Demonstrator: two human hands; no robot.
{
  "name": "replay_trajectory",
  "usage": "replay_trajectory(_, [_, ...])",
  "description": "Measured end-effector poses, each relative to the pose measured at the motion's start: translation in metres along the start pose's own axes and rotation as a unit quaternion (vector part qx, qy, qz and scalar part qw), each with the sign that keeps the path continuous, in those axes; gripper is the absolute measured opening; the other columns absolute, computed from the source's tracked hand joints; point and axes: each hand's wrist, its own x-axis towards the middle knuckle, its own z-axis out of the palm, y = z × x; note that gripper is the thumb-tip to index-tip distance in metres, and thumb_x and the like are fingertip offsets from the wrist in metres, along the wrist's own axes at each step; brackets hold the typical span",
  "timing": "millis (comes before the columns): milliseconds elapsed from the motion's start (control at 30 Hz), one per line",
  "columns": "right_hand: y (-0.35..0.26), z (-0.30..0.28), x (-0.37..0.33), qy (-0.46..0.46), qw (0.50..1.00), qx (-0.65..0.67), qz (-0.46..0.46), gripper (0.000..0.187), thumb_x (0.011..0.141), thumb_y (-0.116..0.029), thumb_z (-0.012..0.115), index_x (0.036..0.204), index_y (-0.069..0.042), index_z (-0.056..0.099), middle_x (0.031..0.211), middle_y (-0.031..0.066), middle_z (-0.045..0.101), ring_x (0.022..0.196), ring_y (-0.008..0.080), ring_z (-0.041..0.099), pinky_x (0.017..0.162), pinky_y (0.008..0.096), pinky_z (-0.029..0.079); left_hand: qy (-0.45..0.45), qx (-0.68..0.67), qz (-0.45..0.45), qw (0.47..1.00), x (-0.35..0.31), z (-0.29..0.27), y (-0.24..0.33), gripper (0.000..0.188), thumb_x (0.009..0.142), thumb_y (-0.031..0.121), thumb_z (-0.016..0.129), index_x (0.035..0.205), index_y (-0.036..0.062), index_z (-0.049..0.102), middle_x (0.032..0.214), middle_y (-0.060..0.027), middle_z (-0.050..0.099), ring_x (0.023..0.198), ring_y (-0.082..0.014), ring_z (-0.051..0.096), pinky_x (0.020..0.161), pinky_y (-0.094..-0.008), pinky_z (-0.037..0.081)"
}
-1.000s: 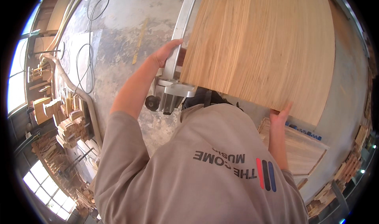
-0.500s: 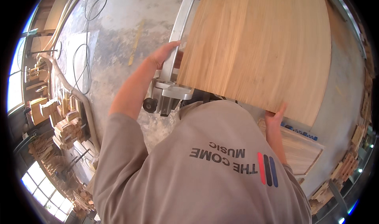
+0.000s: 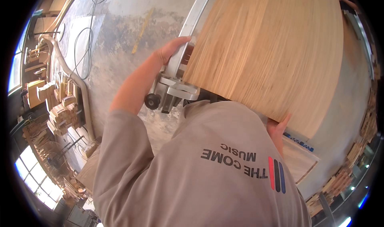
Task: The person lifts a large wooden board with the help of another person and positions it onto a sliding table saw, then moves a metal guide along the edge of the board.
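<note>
A broad wooden panel (image 3: pixel 264 55) with straight grain lies in front of me, close against my body. Along its left side runs a silver metal rail (image 3: pixel 192 19), which ends near me in a metal bracket (image 3: pixel 182 92) with a black round knob (image 3: pixel 152 101). My left hand (image 3: pixel 174 50) is wrapped over the rail, its fingers partly hidden on the panel side. At the panel's near right edge, my right hand (image 3: pixel 278 127) grips the board, one digit on top and the other fingers hidden below.
Another person's hand (image 3: pixel 349 2) shows at the far right corner of the panel. A lower wooden board (image 3: pixel 300 159) and a blue strip (image 3: pixel 298 142) lie by my right arm. Stacked wood offcuts (image 3: pixel 62 115), a hose (image 3: pixel 86 107) and a dark cable (image 3: pixel 90 39) are at left.
The panel and rail appear slightly farther right in view, with both my hands staying on them. A co-worker's hand now shows at the far right.
</note>
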Motion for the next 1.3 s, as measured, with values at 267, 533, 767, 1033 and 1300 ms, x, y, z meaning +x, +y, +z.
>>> replay_trajectory(267, [-0.01,-0.045,0.022,-0.058,0.997,0.05,0.001,0.067,0.087,-0.059,0.045,0.137,-0.016,0.034,0.135,0.0063,0.042,0.122,0.0254,0.041,0.099,0.0445,0.038,0.005,0.029,0.019,0.999,-0.003,-0.007,0.003,0.057,0.084,0.051,0.052,0.11,0.0007,0.059,0.099,-0.0136,0.064,0.084,-0.0226,0.063,0.076,-0.036,0.05])
replay_trajectory(533, [-0.058,-0.142,0.075,0.113,0.987,0.058,-0.096,0.064,0.086,-0.052,0.054,0.133,-0.012,0.039,0.126,0.0089,0.049,0.113,0.0256,0.049,0.089,0.0401,0.046,-0.028,0.009,0.003,1.0,0.008,-0.009,-0.013,0.06,0.085,0.05,0.049,0.114,-0.0019,0.057,0.106,-0.0167,0.064,0.091,-0.0276,0.064,0.085,-0.0423,0.049])
replay_trajectory(767, [-0.105,-0.212,0.1,0.506,0.779,-0.337,-0.152,0.095,0.073,-0.054,0.069,0.132,0.009,0.03,0.134,0.0249,0.037,0.12,0.0345,0.041,0.098,0.0447,0.037,0.021,0.013,-0.027,0.999,0.005,0.004,0.0,0.054,0.084,0.047,0.054,0.11,0.0,0.058,0.101,-0.014,0.065,0.087,-0.0253,0.064,0.077,-0.0393,0.052])
replay_trajectory(1033, [-0.192,-0.217,0.12,0.418,0.645,-0.602,-0.218,0.085,0.072,-0.051,0.069,0.127,0.007,0.04,0.126,0.0257,0.044,0.118,0.0352,0.044,0.096,0.0431,0.039,0.219,0.419,-0.012,0.881,-0.015,0.005,0.017,0.068,0.082,0.057,0.053,0.109,-0.006,0.06,0.098,-0.02,0.065,0.094,-0.0286,0.062,0.079,-0.0411,0.048])
replay_trajectory(1300, [-0.233,-0.218,0.157,0.121,0.848,-0.506,-0.102,0.066,0.079,-0.048,0.064,0.111,0.009,0.057,0.107,0.0215,0.061,0.1,0.0291,0.058,0.087,0.0377,0.044,0.31,0.541,0.053,0.78,-0.093,0.023,0.023,0.054,0.083,0.048,0.055,0.095,-0.0037,0.066,0.09,-0.0199,0.065,0.081,-0.0259,0.063,0.075,-0.0369,0.048])
